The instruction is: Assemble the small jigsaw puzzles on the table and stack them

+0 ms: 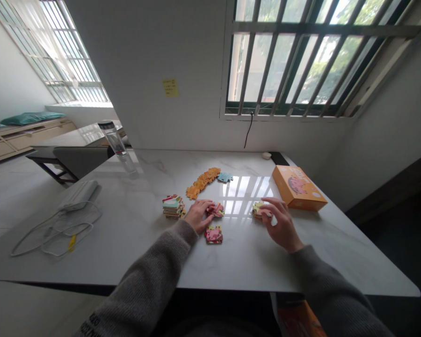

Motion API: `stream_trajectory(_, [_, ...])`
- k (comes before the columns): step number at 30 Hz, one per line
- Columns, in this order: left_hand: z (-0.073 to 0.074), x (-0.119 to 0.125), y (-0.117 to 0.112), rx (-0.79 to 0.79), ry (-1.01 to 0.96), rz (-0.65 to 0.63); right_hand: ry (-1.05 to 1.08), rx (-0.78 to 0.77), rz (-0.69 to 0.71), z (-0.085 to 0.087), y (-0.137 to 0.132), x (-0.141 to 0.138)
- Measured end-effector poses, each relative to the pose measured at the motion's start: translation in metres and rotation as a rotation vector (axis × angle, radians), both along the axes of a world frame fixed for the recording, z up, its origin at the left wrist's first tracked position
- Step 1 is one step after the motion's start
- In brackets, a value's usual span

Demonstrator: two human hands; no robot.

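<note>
My left hand (197, 215) rests on the white marble table (133, 224), its fingers curled onto a pink puzzle piece (216, 209). Another pink joined piece (214, 234) lies just below it, untouched. My right hand (279, 221) has its fingers closed on a small yellowish puzzle piece (257, 208) on the tabletop. A stack of puzzle pieces (173, 206) stands to the left of my left hand. A row of orange pieces (202, 182) and a blue piece (225, 177) lie farther back.
An orange puzzle box (298, 187) sits right of my right hand. A clear water bottle (117, 144) stands at the back left. A white power adapter (79, 194) with a looped cable (52, 231) lies at the left. A barred window (312, 56) is behind.
</note>
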State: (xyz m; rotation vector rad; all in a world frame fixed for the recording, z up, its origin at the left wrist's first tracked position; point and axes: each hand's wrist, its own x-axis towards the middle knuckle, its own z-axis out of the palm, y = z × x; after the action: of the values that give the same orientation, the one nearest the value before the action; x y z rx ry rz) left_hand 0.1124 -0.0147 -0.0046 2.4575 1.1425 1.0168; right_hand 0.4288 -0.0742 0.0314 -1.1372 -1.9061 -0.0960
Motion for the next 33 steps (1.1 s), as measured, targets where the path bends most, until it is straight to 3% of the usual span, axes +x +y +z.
stream_trajectory(8, [0.004,0.000,-0.001,-0.027,0.022,0.019,-0.229,-0.178,0.301,-0.003,0.012,-0.074])
stream_trajectory(14, [0.004,0.000,-0.001,-0.039,0.026,0.030,-0.368,-0.256,0.182,-0.011,0.038,-0.106])
stream_trajectory(18, [0.004,0.000,-0.001,-0.069,0.042,0.033,-0.306,-0.304,0.152,-0.013,0.041,-0.111])
stream_trajectory(25, [-0.001,-0.001,0.000,-0.072,0.027,0.043,-0.122,-0.186,0.123,0.007,0.023,-0.082])
stream_trajectory(29, [-0.004,-0.001,0.001,-0.073,0.026,0.036,-0.062,-0.152,0.036,0.014,0.025,-0.036])
stream_trajectory(33, [-0.002,-0.001,-0.001,-0.062,-0.026,0.035,-0.069,-0.231,0.024,0.010,0.030,0.016])
